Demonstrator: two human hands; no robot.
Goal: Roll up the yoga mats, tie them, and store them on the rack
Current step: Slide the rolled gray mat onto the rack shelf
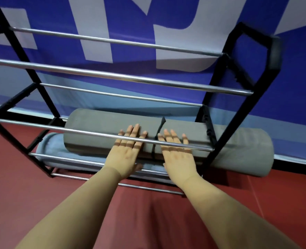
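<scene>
A rolled grey yoga mat (102, 130) lies across a low shelf of the black rack (218, 126), and its right end sticks out past the rack's side frame. A thin black strap (159, 128) is tied round its middle. My left hand (126, 151) presses flat on the roll just left of the strap, fingers straight. My right hand (177, 153) lies flat on it just right of the strap. A chrome bar (40, 127) crosses in front of both sets of fingers. A rolled light-blue mat (48, 150) lies on the shelf below, mostly hidden.
The rack has several chrome bars on higher shelves (112, 74) that hold nothing. A blue and white banner wall (112, 24) stands directly behind the rack. Dark red floor (148, 212) spreads in front of the rack and under my arms.
</scene>
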